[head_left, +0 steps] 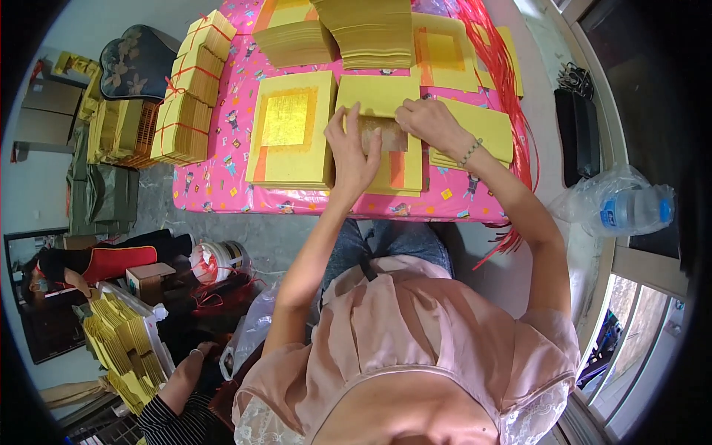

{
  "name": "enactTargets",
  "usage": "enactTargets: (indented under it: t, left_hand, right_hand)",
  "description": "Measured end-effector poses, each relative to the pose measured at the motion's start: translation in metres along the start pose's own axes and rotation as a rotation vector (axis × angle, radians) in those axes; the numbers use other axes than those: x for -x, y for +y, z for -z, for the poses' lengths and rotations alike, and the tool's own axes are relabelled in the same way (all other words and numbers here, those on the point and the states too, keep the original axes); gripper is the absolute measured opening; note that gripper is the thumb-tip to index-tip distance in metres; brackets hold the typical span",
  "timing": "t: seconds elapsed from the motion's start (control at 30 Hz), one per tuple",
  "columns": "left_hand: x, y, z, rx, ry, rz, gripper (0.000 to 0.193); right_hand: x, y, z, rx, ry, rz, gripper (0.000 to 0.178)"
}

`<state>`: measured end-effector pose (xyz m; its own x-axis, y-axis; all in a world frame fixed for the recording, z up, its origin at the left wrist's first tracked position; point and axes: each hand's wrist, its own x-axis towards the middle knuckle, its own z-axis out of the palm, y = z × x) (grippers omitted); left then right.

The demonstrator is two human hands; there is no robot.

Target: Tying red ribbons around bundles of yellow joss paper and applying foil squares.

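Left fingers [353, 119]: spread, touching folded yellow paper [376, 90]
Right fingers [407, 115]: curled, perhaps pinching its edge
Shiny-patched stack [288, 122]: rectangular, nine o'clock

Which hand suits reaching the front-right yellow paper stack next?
Probably the right hand: it is nearer that yellow stack, on its side of the folded paper. The left hand is farther off; both touch the folded paper.

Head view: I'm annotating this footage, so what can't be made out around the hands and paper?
In the head view:
- Shiny patch: partly hidden by the left hand and yellow flap.
- Right hand: palm turned away, hidden by its own back.
- Tall paper stack: cut off by the upper edge.
- Red ribbons: also cut off there.
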<state>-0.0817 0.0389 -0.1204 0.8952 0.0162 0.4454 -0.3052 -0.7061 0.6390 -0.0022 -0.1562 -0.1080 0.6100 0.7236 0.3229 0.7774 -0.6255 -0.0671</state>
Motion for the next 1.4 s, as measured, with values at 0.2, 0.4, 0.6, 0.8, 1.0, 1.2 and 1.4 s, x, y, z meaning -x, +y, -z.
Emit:
enactTargets:
  t: [0.2, 0.4, 0.6, 0.8, 1.0, 1.2, 1.4]
  left_hand:
    - [-0.017, 0.015, -0.003, 0.102, 0.104, 0.102, 0.072]
    - [-0.014, 0.007, -0.013, 0.17, 0.003, 0.212, 0.066]
    - [-0.015, -0.003, -0.021, 0.98, 0.007, 0.79, 0.073]
    - [-0.05, 0.009, -0.018, 1.145, 0.189, 0.844, 0.062]
    - [-0.07, 0.03, -0.012, 1.249, 0.185, 0.592, 0.045]
    - [-0.061, 0.076, -0.038, 1.384, -0.055, 0.531, 0.041]
    - [-0.045, 0.08, -0.062, 1.261, -0.234, 0.598, 0.029]
  right_hand:
    - [0.002, 0.002, 0.006, -0.064, 0.068, -0.065, 0.017]
    - [0.0, 0.0, -0.002, -0.054, 0.048, -0.006, 0.027]
    - [-0.007, -0.003, -0.009, 0.119, -0.056, -0.03, 0.018]
    - [0.002, -0.006, 0.009, 0.082, 0.2, -0.002, 0.016]
    - [0.021, -0.012, 0.062, -0.118, 0.373, -0.136, 0.02]
    - [0.084, 0.004, 0.08, -0.88, 0.542, -0.796, 0.051]
    - [0.155, 0.035, 0.059, -0.796, 0.473, -0.867, 0.047]
